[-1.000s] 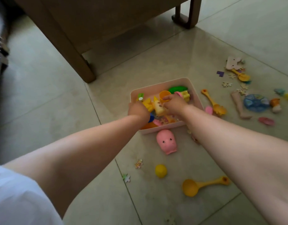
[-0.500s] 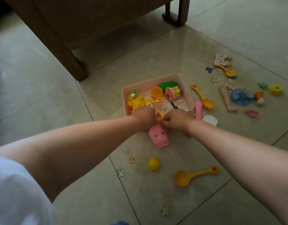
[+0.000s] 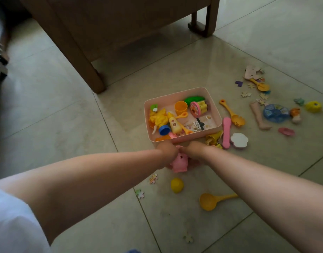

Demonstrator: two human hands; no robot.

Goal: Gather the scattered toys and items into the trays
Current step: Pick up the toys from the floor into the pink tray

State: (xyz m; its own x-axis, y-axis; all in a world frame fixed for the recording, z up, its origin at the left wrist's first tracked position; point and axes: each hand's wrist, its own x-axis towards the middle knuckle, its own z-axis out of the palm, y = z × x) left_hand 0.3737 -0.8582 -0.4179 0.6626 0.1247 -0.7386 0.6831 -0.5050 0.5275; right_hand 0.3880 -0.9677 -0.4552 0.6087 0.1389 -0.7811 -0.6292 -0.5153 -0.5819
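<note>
Two bare forearms are reaching down to a tiled floor. The left hand [image 3: 167,152] and right hand [image 3: 193,152] are closing around a pink pig toy [image 3: 180,162] from either side, gripping it between them. The pig is sitting on the floor just in front of a pink tray [image 3: 182,138] (already holding several toys), its body showing between the two hands.

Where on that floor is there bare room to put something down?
Bare tiles lie left of the pink tray, out to the wooden furniture leg, and behind the tray. It is crowded right of the tray around the blue disc, and near the pink pig toy.
</note>
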